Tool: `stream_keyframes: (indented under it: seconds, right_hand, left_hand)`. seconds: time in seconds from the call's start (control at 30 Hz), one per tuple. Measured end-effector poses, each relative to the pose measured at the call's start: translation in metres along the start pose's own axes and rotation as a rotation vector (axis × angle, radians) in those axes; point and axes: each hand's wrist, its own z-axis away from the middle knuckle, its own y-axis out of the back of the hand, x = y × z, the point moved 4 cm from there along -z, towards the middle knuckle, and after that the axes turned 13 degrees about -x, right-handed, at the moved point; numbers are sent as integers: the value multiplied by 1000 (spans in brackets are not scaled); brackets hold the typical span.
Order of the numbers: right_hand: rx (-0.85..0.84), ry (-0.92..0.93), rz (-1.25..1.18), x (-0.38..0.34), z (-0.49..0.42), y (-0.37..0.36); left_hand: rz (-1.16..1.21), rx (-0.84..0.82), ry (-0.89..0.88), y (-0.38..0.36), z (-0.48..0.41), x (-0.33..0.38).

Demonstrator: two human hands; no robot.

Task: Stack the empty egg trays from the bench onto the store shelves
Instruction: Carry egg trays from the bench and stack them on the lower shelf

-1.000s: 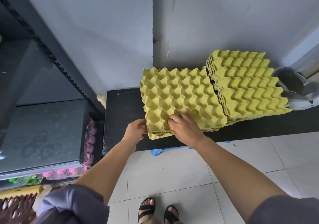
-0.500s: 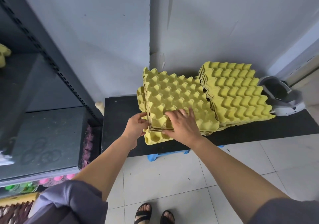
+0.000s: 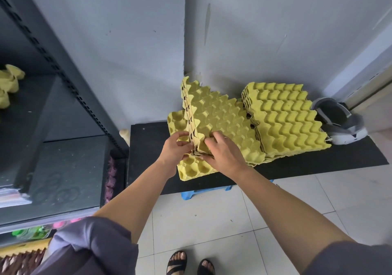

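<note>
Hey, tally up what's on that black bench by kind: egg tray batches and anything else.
Egg tray batches: 3 (tilted batch, bottom batch under it, right batch)
Helmets: 1 (helmet)
Total: 4

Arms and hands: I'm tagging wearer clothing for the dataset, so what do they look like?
Both forearms are bare. The left sleeve and right sleeve are loose grey-purple fabric ending near the elbows. The left hand and right hand wear no gloves; no watch or bracelet shows.
</note>
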Motion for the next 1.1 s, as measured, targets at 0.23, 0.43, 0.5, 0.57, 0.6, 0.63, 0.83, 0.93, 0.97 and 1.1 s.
stream_keyframes:
  seconds: [0.23,0.43,0.5,0.57,0.6,0.63,0.83,0.93,0.97,1.1]
  right_hand:
    - [-4,-21,8,1,-3,10]
    - [-10,-48,-9,-1,-1,11]
    - [30,-46,-10,1,0,16]
    - [48,-36,3,5,0,18]
    - [53,-31,9,5,0,19]
    - [59,-24,14,5,1,18]
    - [71,14,53,0,6,2]
    - [35,3,38,-3,3,0]
    - [12,2,27,-4,2,-1]
    - [-173,40,-51,1,4,-7]
  left_hand:
    - [-132,64,43,9,-1,-6]
    - [-390,56,114,12,-5,-15]
    - [-513,49,125,15,-8,-19]
    - [-595,40,142,19,-9,-26]
    - [-595,29,178,22,-8,-28]
    - [-593,6,223,24,-8,-33]
    - [-367,142,117,27,-10,-15]
    - [114,-16,135,6,-14,0]
    - [155,-90,184,-3,-15,2]
    - [201,-98,318,-24,-19,3]
